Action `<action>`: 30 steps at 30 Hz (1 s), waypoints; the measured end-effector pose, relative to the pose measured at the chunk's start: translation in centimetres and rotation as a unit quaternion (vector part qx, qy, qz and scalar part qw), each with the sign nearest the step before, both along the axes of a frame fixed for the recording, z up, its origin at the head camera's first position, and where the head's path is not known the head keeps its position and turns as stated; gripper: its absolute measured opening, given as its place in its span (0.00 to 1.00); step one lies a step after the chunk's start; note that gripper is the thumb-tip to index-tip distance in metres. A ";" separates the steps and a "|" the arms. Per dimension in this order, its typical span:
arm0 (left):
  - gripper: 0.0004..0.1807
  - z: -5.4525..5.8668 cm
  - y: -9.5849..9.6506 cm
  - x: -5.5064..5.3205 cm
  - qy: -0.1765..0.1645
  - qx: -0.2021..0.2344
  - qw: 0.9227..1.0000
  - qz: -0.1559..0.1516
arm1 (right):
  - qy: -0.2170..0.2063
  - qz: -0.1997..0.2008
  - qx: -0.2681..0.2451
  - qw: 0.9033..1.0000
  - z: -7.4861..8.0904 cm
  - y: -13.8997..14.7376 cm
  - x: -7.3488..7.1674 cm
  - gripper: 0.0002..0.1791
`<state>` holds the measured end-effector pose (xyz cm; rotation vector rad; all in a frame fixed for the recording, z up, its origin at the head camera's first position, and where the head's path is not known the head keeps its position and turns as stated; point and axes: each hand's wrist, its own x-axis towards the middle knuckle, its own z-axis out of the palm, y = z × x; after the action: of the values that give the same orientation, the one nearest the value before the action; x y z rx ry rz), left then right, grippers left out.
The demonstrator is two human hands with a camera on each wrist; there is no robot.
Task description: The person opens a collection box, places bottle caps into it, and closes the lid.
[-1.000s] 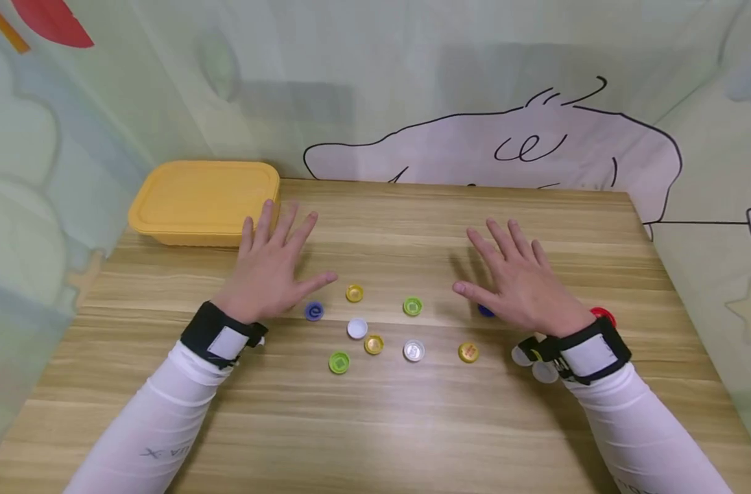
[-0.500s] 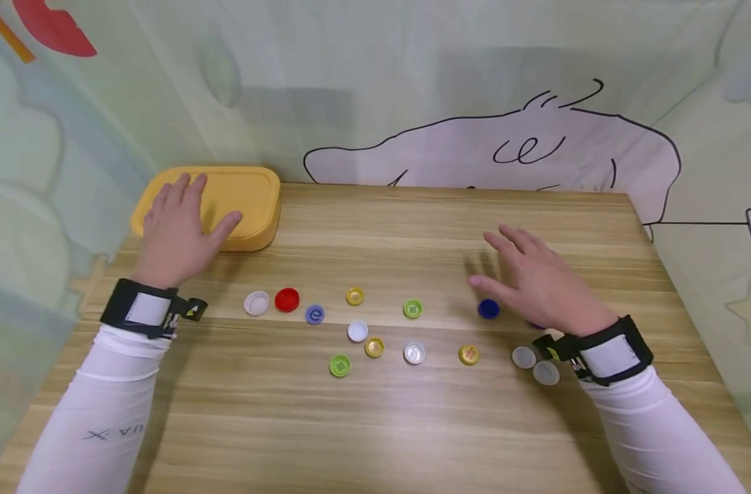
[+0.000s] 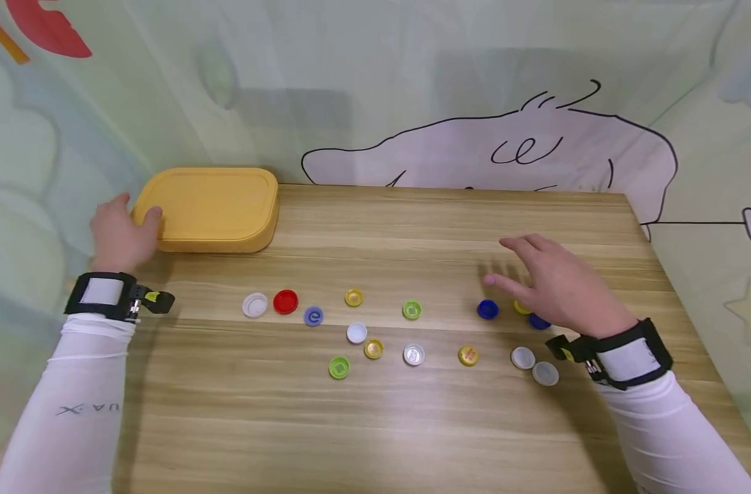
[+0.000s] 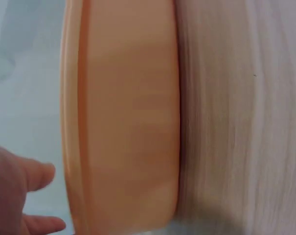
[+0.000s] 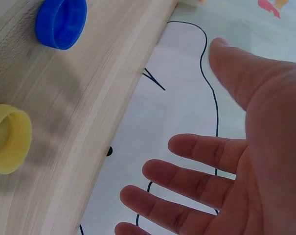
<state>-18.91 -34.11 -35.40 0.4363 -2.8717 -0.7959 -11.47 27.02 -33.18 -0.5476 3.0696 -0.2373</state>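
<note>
Rounded yellow plastic box [image 3: 210, 208] is sitting on wood-grained counter [image 3: 363, 432]! Left hand [image 3: 121, 239] is flanking it, right hand [image 3: 563, 287] hovering, all fingers loose, empty.

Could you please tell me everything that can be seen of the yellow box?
The yellow box is low and rectangular with rounded corners, and looks like smooth plastic. Its lid, raised slightly along the rim, is on, so the inside is hidden. It sits lid up at the far left of the wooden table. The left hand is at its left end; contact is unclear.
</note>
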 end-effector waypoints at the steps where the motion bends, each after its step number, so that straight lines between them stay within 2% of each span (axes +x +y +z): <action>1: 0.41 0.0 -0.3 0.0 -0.013 0.012 1.000 0.004 | 0.002 -0.001 0.001 1.000 0.0 0.0 0.0 0.47; 6: 0.39 -0.2 -1.2 -0.1 -0.045 0.050 0.998 0.014 | 0.007 -0.001 0.002 1.000 -0.1 0.2 0.2 0.48; 12: 0.33 -0.1 -1.2 -0.1 -0.057 0.039 0.998 0.012 | 0.026 0.022 0.013 0.999 -0.4 0.5 0.0 0.48; 18: 0.32 0.0 -0.1 -0.1 -0.064 0.046 0.997 0.005 | 0.019 0.017 0.040 0.999 -1.0 0.7 0.3 0.49; 23: 0.32 0.0 1.0 0.0 -0.075 0.052 0.996 0.007 | 0.016 0.010 0.042 0.999 -1.3 0.7 0.4 0.49; 30: 0.32 -0.2 2.8 -0.1 -0.077 0.059 0.995 -0.022 | 0.016 0.005 0.044 0.999 -1.4 0.8 0.6 0.49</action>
<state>-19.04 -31.34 -35.63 0.4683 -2.9944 -0.9843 -10.86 27.80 -34.54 -0.5676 3.0888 -0.0935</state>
